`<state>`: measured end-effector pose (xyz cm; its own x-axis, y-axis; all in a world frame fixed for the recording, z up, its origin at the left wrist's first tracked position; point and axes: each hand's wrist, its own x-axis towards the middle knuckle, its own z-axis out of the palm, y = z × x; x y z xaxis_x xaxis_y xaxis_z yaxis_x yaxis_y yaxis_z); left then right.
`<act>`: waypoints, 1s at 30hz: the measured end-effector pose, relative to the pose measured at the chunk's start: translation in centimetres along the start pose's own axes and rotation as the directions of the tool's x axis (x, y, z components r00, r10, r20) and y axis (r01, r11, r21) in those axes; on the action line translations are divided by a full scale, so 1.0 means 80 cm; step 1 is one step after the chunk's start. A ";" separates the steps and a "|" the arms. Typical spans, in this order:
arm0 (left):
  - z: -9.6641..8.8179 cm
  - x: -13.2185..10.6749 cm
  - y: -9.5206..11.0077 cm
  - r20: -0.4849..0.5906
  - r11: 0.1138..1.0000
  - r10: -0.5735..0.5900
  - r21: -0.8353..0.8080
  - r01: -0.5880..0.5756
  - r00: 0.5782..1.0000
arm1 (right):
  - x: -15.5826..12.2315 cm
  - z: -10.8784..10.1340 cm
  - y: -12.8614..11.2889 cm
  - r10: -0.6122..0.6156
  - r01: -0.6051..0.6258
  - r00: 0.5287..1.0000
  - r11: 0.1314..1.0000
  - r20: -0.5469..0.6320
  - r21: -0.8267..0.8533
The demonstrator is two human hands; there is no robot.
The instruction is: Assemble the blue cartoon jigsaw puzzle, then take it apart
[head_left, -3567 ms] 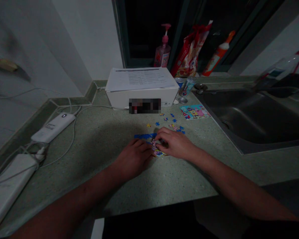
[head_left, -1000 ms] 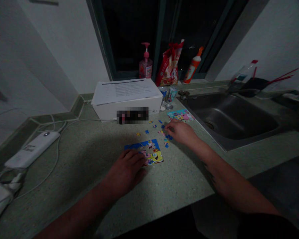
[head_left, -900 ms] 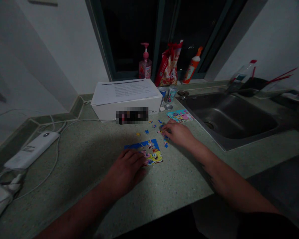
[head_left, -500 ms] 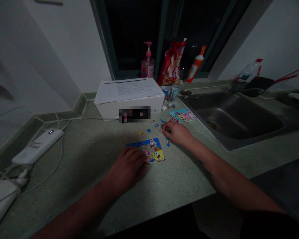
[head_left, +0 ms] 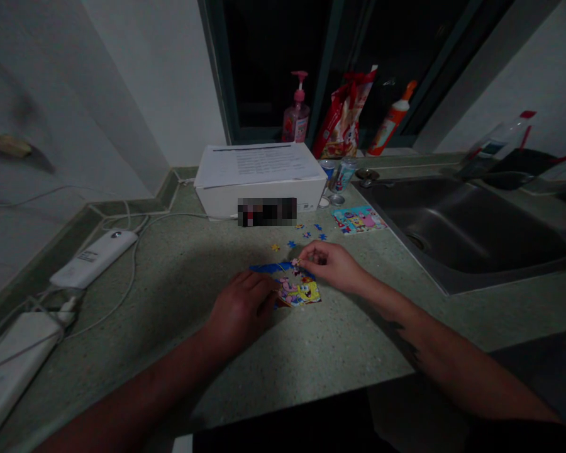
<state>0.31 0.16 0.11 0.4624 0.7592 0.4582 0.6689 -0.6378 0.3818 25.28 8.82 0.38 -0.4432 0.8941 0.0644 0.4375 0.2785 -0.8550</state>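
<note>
Pinching a small pink puzzle piece (head_left: pixel 295 262) between thumb and forefinger, the right hand (head_left: pixel 332 267) holds a narrow grip directly above the upper right part of the SpongeBob jigsaw puzzle (head_left: pixel 296 290). The left hand (head_left: pixel 240 308) lies curled on the bench (head_left: pixel 339 352), with its fingers over the puzzle's lower left side; whether it grips anything cannot be determined.

The puzzle lies flat near the bench's front edge, its blue upper area and cartoon figures visible around the hands. Beyond it are loose blue puzzle pieces (head_left: pixel 291 243) and a yellow puzzle piece (head_left: pixel 275 247). A small picture card (head_left: pixel 358 220) lies further right, just beside the sink (head_left: pixel 466 233), which occupies the right side of the bench.

Toward the back edge sits a white box (head_left: pixel 259 202) topped with printed papers (head_left: pixel 257 163), with two drink cans (head_left: pixel 342 175) beside it. A white power bank (head_left: pixel 94 258) and a second white power bank (head_left: pixel 14 358) lie along the left edge, joined by white cables (head_left: pixel 132 264). On the window sill stand a pink pump bottle (head_left: pixel 296 110), a red snack bag (head_left: pixel 344 113) and an orange-capped bottle (head_left: pixel 389 119).
</note>
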 end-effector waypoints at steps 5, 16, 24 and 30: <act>0.002 0.000 0.001 -0.130 0.991 -0.108 -0.097 0.096 0.986 | -0.009 0.025 -0.013 0.006 -0.022 0.991 0.992 0.130 0.122; 0.007 -0.002 -0.001 -0.090 0.992 -0.019 -0.129 0.007 0.996 | -0.015 0.037 -0.020 0.009 -0.047 0.971 0.987 0.237 0.155; 0.002 -0.003 0.001 -0.050 0.996 -0.010 -0.087 0.006 0.999 | 0.009 -0.025 0.018 -0.023 0.016 0.995 0.997 -0.096 -0.073; 0.001 -0.002 0.001 -0.044 0.998 0.019 -0.059 -0.022 0.999 | 0.026 -0.073 0.066 0.047 -0.119 0.973 0.941 -0.227 -0.316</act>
<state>0.38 -0.01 0.01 0.4491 0.7405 0.5000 0.6232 -0.6606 0.4187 31.27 14.20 -1.02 -0.2333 0.9624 0.1394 0.7121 0.2667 -0.6495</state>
